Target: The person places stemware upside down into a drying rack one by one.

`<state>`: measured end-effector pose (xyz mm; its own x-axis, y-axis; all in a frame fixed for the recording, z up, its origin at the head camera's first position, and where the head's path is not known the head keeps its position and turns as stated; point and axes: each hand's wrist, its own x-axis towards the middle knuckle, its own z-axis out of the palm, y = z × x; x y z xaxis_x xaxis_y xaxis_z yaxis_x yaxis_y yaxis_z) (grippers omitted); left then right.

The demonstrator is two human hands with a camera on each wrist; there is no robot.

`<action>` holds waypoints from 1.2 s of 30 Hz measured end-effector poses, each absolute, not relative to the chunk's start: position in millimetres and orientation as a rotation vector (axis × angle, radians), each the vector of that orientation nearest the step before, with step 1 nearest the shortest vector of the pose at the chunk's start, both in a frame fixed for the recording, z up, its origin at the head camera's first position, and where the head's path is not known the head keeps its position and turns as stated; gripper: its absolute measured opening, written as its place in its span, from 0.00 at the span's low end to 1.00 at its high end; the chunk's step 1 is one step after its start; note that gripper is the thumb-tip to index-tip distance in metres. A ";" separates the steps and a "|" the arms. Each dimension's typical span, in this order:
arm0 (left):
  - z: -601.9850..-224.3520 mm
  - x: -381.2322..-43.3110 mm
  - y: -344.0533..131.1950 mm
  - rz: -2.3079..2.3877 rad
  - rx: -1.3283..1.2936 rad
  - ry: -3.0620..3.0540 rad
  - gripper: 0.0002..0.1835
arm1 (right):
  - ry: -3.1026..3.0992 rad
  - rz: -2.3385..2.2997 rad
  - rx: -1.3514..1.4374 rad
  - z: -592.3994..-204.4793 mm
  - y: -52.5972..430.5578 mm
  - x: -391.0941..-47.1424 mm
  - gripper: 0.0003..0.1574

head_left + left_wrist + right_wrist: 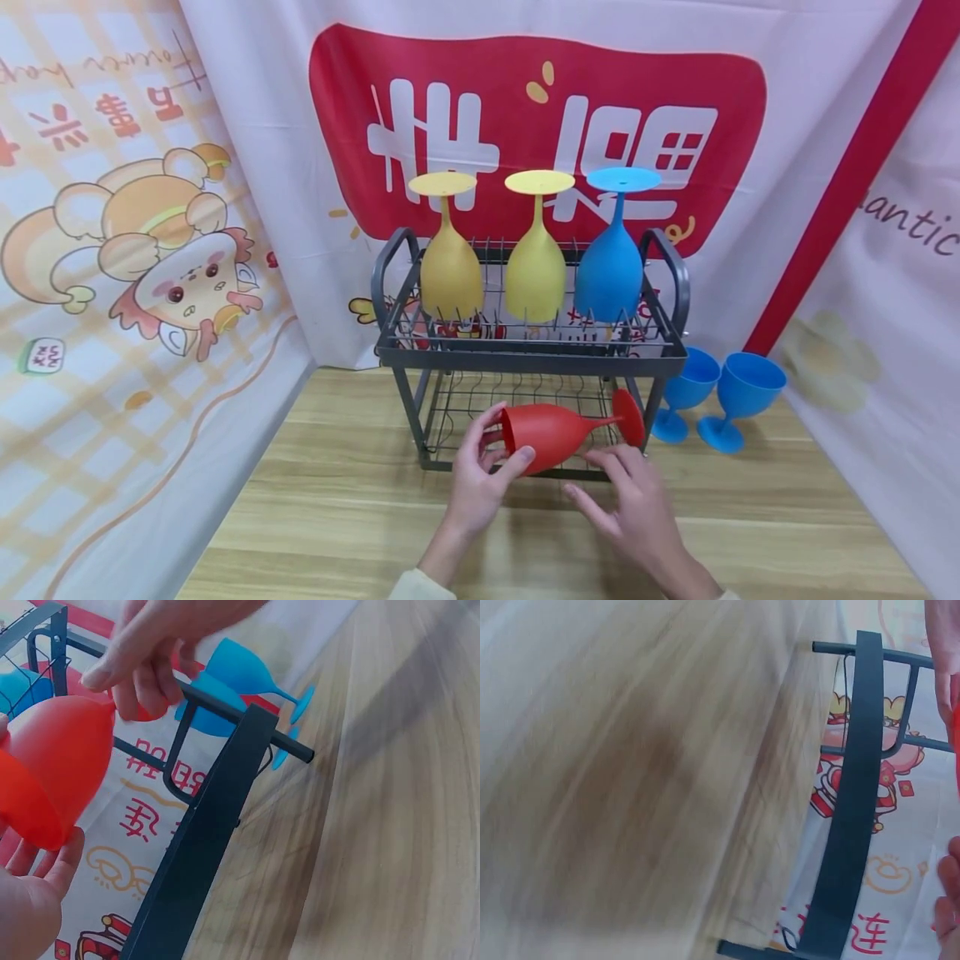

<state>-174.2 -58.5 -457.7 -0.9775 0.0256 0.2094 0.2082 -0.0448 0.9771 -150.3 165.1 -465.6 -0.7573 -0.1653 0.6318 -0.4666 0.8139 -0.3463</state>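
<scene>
Holding the red goblet (551,435) by its bowl, the left hand (480,475) has its thumb on the near side and its fingers clamped around the rim. The goblet lies sideways in the air, in front of the lower tier of the dark metal rack (532,360), its mouth toward the left and its round base toward the right, slightly raised. The right hand (633,500) is just below the stem and base, its fingers bent and its thumb apart from them; whether a fingertip touches the stem, I cannot tell. On the rack's upper tier stand two yellow goblets (536,279) and a blue goblet (609,271), side by side and upside down, bases up. To the right of the rack, two upright blue goblets (750,385) stand close together on the wood-grain table (337,500). Behind the rack hangs a white cloth (247,50) with a large red printed panel (525,133).
</scene>
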 end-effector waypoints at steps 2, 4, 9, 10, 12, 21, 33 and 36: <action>-458.8 -173.5 -57.5 -2.210 -0.271 -2.059 0.36 | -2.472 0.741 0.404 -468.7 162.9 -149.1 0.31; -460.1 -172.9 -56.8 -2.243 -0.288 -2.052 0.36 | -2.530 0.828 0.357 -469.9 161.3 -148.5 0.31; -465.5 -172.2 -57.4 -2.301 -0.324 -2.050 0.38 | -2.580 1.233 0.245 -466.3 161.2 -149.4 0.27; -466.9 -172.2 -57.9 -2.298 -0.331 -2.066 0.38 | -2.574 1.324 0.213 -464.9 161.4 -149.7 0.28; -470.3 -172.3 -59.0 -2.285 -0.348 -2.112 0.39 | -2.565 1.470 0.143 -462.4 161.7 -150.0 0.29; -485.7 -170.5 -55.5 -2.047 -0.416 -2.387 0.44 | -2.529 1.641 0.062 -455.3 154.9 -150.7 0.45; -490.2 -168.7 -49.0 -1.916 -0.427 -2.507 0.49 | -2.585 1.678 0.023 -447.7 138.8 -151.2 0.55; -489.6 -168.3 -48.0 -1.908 -0.458 -2.506 0.48 | -2.598 1.702 0.002 -446.7 138.4 -152.3 0.55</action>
<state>-168.3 -48.0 -489.6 -0.9578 0.2510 0.1399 0.2016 0.2401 0.9496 -152.3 138.4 -446.7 -0.9994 0.0187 0.0304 -0.0204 0.3993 -0.9166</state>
